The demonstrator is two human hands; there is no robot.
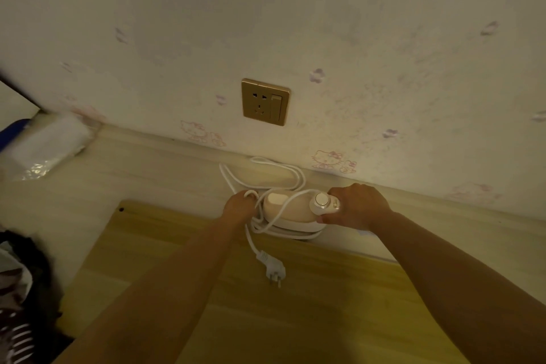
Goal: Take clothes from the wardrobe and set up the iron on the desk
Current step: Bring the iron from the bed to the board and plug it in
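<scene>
The iron sits at the far edge of the desk, close under the wall, with its rear end on the yellow board that lies on the desk. The right hand grips the iron's end at 3 o'clock, fingers curled round the part that carries the white dial. The left hand is at the iron's 9 o'clock side, fingers closed on a loop of the white cord. The cord loops away toward 12 o'clock as far as the wall, crosses the top of the iron and wraps round its base — a tangle, not a neat coil. Its plug lies loose on the board at 6 o'clock from the iron, prongs pointing toward the person.

On the wall at 12 o'clock from the iron, well above it, is a gold socket with a switch, nothing plugged in. A clear plastic packet lies on the desk at 9 o'clock, far left — and dark and striped clothes show at the left edge, about 8 o'clock.
</scene>
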